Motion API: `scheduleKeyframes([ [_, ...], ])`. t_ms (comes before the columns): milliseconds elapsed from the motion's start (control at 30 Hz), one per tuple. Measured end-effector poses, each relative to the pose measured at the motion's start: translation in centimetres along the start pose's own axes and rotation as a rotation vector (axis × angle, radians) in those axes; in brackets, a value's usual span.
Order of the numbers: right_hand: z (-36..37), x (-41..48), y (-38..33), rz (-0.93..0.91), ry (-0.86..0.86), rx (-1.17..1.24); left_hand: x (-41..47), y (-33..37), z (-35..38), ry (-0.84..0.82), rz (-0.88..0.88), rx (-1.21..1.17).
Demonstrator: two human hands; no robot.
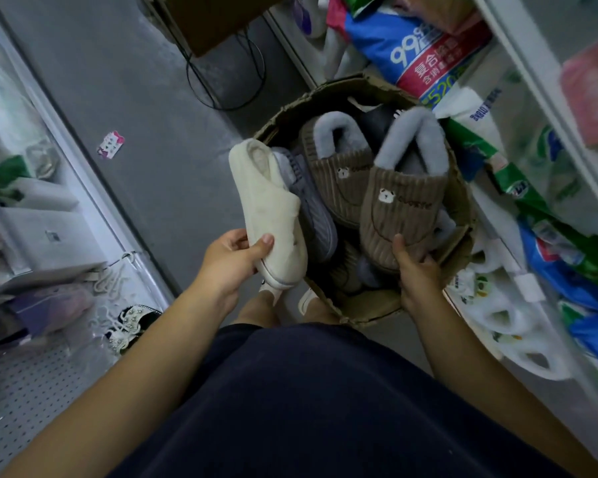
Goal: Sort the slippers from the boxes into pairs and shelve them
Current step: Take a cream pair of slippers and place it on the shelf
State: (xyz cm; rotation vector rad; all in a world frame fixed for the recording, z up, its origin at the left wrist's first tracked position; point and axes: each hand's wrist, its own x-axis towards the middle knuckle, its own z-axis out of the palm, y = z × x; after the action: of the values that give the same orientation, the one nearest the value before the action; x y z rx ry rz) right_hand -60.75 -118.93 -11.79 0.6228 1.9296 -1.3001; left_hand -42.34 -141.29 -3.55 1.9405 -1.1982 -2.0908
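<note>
Two slippers held over the box (339, 87).
Head view: your left hand (233, 262) curls round a cream slipper (270, 205), off to the side; your right hand (419, 272) grips a brown slipper (406, 208) just beside its twin (339, 181) in the box, probably for pairing.

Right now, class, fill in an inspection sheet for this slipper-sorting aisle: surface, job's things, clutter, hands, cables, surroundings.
Surface: grey floor between two shelves.
Job's things: cardboard box on the floor; second brown bear slipper and grey slipper inside it.
Clutter: pink tag on the floor.
Hands: left hand grips cream slipper; right hand grips brown bear slipper by its toe, over the box.
Cables: black cable looped on the floor beyond the box.
Surroundings: right shelf with packaged goods; left shelf with beaded shoes.
</note>
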Motion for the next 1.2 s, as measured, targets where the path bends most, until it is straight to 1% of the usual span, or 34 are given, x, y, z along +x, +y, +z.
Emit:
scheduleKeyframes([
  [67, -1.8, -0.2, 1.8, 0.079, 0.025, 0.019, 0.2, -0.2, 0.3, 0.011, 0.006, -0.002],
  [167, -3.3, -0.4, 5.0, 0.162, 0.044, -0.046, 0.3, -0.6, 0.8, 0.031, 0.009, -0.012],
  [233, -3.2, -0.6, 7.0, 0.219, -0.010, -0.127, 0.2, -0.7, 1.0, 0.048, 0.011, -0.018],
  [267, -3.0, -0.6, 7.8, 0.214, -0.034, -0.201, 0.3, -0.8, 1.0, 0.050, 0.009, -0.029],
  [300, -2.7, -0.8, 8.3, 0.176, -0.036, -0.298, 0.3, -0.9, 1.0, 0.049, 0.004, -0.040],
  [333, -2.3, -0.8, 8.6, 0.109, 0.000, -0.422, 0.3, -0.9, 1.1, 0.046, 0.000, -0.051],
  [400, -1.3, -1.3, 7.9, -0.099, 0.115, -0.566, 0.5, -0.9, 1.1, 0.046, -0.002, -0.071],
  [467, 0.0, -2.5, 5.2, -0.254, 0.184, -0.469, 0.9, -0.7, 1.0, 0.048, 0.010, -0.096],
  [500, 0.7, -2.8, 3.4, -0.315, 0.166, -0.408, 1.1, -0.5, 0.9, 0.048, 0.019, -0.109],
  [567, 2.4, -2.5, 0.2, -0.366, 0.086, -0.372, 1.7, 0.1, 0.9, 0.045, 0.033, -0.135],
  [633, 4.5, -1.2, -2.4, -0.359, 0.034, -0.415, 2.3, 0.6, 0.7, 0.037, 0.027, -0.161],
  [667, 5.8, -0.4, -3.5, -0.304, -0.004, -0.416, 2.7, 1.0, 0.6, 0.033, 0.016, -0.171],
  [700, 7.3, 0.6, -4.1, -0.192, -0.062, -0.363, 2.9, 1.3, 0.5, 0.027, 0.005, -0.173],
  [767, 10.2, 1.9, -5.1, 0.137, -0.171, -0.143, 3.6, 2.1, 0.2, 0.005, -0.013, -0.169],
  [800, 11.3, 2.7, -5.2, 0.270, -0.190, -0.065, 4.0, 2.7, 0.0, -0.007, -0.024, -0.173],
  [867, 12.8, 3.9, -5.3, 0.434, -0.161, 0.029, 4.9, 4.0, -0.5, -0.036, -0.043, -0.173],
  [900, 13.3, 4.9, -5.1, 0.482, -0.134, 0.099, 5.6, 4.8, -0.8, -0.054, -0.047, -0.164],
  [967, 14.1, 6.7, -4.7, 0.507, -0.087, 0.205, 6.6, 6.4, -1.6, -0.095, -0.054, -0.119],
  [1067, 14.9, 7.0, -5.4, 0.571, 0.018, 0.264, 7.9, 8.2, -2.7, -0.133, -0.052, -0.032],
  [1133, 15.2, 6.1, -6.6, 0.548, 0.066, 0.344, 8.6, 9.4, -3.1, -0.141, -0.054, 0.009],
  [1200, 14.7, 5.0, -7.7, 0.476, 0.069, 0.455, 9.2, 10.6, -3.1, -0.168, -0.061, 0.031],
])
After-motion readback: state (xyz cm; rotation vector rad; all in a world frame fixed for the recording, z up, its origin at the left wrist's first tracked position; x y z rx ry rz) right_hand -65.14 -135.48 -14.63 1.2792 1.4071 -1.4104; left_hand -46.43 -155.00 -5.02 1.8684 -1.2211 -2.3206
